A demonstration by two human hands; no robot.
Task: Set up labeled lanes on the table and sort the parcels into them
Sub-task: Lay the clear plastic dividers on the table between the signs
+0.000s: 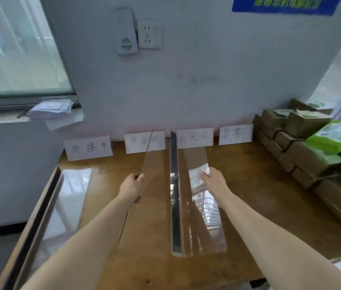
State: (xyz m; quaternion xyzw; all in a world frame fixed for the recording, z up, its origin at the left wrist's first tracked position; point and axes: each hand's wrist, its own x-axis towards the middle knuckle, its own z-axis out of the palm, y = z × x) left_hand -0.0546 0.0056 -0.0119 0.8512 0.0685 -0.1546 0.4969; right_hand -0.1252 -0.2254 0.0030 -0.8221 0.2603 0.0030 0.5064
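Left grip (133,186) curled round clear acrylic divider (155,195); right grip (213,181) spread flat on second clear divider (203,218). Brown wooden tabletop (249,195), handwritten white paper labels (89,147), grey wall (207,80).

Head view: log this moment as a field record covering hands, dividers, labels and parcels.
left hand: grips the edge of one clear divider
right hand: rests flat on a second divider
third divider: lies along the table left edge
labels: four paper cards leaning on the wall
parcels: brown boxes stacked at the right, unsorted
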